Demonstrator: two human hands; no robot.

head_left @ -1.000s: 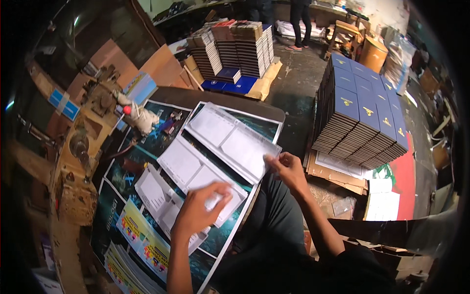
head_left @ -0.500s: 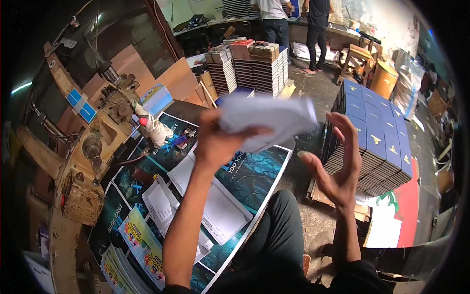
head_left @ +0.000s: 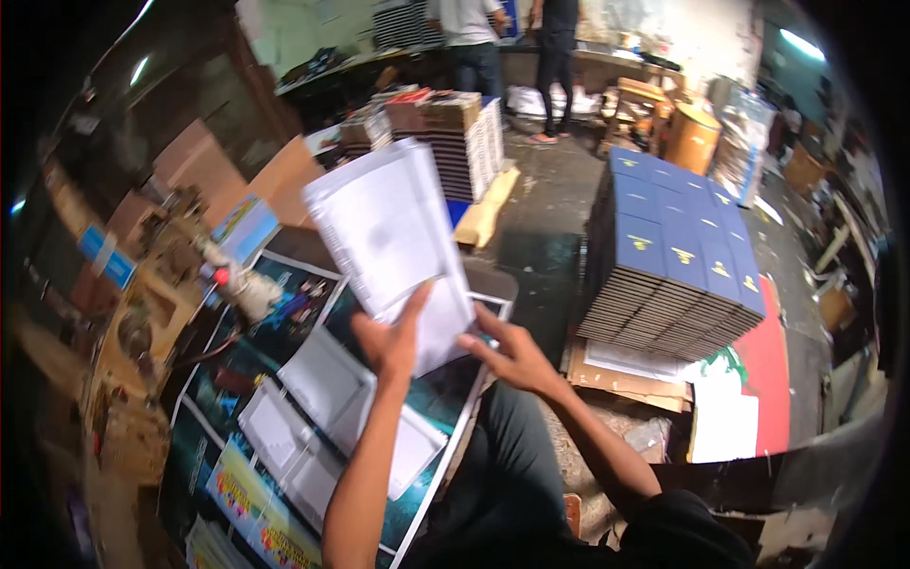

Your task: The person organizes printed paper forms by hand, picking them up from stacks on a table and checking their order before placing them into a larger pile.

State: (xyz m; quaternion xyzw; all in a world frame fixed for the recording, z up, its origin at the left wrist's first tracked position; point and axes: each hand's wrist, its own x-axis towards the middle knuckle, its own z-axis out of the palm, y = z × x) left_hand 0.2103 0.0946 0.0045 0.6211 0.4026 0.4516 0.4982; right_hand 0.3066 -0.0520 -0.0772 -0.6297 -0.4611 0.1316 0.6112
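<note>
A sheaf of white printed paper sheets (head_left: 384, 223) is held tilted up above the table. My left hand (head_left: 391, 337) grips its lower left part, thumb lying across the front sheet and the other fingers behind. At the lower right edge, my right hand (head_left: 517, 353) pinches the sheaf between thumb and fingers. Beneath my hands, more white printed sheets (head_left: 327, 379) lie on the table over a dark teal printed poster (head_left: 204, 446). Bright yellow and blue printed covers (head_left: 251, 507) lie near the table's front left.
An old machine (head_left: 142, 341) with a cloth-wrapped part (head_left: 248, 292) stands along the left. On the right rises a block of blue books (head_left: 664, 247) beside a red board (head_left: 770, 370). More book stacks (head_left: 464, 142) stand farther back, with two people (head_left: 469, 47) beyond them.
The sheaf has swung from nearly flat to tilted up. My right hand, open and apart from it before, has come in and taken its lower right edge. The whole view has shifted.
</note>
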